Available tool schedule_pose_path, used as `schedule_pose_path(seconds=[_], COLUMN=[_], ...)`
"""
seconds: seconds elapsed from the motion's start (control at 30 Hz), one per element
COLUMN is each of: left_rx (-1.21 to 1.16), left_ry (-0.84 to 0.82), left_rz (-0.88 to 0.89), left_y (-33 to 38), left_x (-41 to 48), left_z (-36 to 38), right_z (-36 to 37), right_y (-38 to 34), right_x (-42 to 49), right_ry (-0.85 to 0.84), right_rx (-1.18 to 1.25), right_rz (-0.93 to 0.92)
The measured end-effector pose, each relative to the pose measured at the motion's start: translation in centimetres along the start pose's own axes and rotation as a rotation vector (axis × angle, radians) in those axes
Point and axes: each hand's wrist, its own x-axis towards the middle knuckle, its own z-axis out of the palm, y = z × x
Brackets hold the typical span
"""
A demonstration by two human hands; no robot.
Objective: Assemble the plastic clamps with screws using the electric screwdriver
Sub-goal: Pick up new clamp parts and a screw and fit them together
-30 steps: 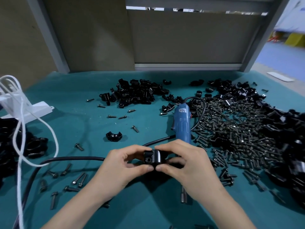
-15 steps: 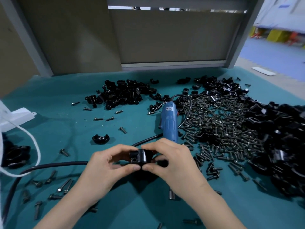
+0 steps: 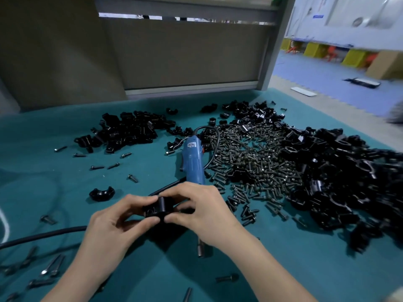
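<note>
A black plastic clamp [image 3: 158,208] is held just above the green table between both hands. My left hand [image 3: 113,225] pinches its left side with thumb and fingers. My right hand [image 3: 202,212] grips its right side, fingers curled over the top. The blue electric screwdriver [image 3: 193,164] lies on the table just behind my hands, its metal tip [image 3: 200,250] showing under my right wrist. A big heap of dark screws [image 3: 253,158] lies to the right of it.
Piles of black clamp halves lie at the back centre [image 3: 128,131] and along the right side [image 3: 349,182]. One clamp half [image 3: 101,194] sits alone to the left. A black cable [image 3: 43,235] crosses the left of the green table [image 3: 283,269]; loose screws [image 3: 50,267] lie near it.
The camera has swung to the right, so the table contents sit further left in view. Both hands keep hold of the clamp and have turned it slightly.
</note>
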Motion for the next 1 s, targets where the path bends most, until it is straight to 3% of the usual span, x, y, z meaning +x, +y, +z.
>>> schedule_pose_path(seconds=[0.2,0.4,0.5,0.63,1.0], left_rx=[0.021,0.009,0.011,0.010,0.012], left_ry=[0.014,0.025,0.015,0.009,-0.008], left_rz=[-0.006,0.006,0.001,-0.010,0.010], left_y=[-0.5,-0.9,-1.1,-1.4,-0.7], left_x=[0.1,0.2,0.4,0.4,0.0], left_z=[0.2,0.2,0.0,0.0,0.1], right_z=[0.0,-3.4,-8.6,-13.7,-11.6], right_y=[-0.3,-1.8,-1.2,1.1,4.6], right_x=[0.1,-0.8,-1.5,-3.0,-3.2], right_ry=[-0.019,-0.012,0.115,0.051,-0.153], right_rx=[-0.032,0.028,-0.280,-0.716,-0.946], right_rz=[0.017,0.158,0.235,0.386,0.363])
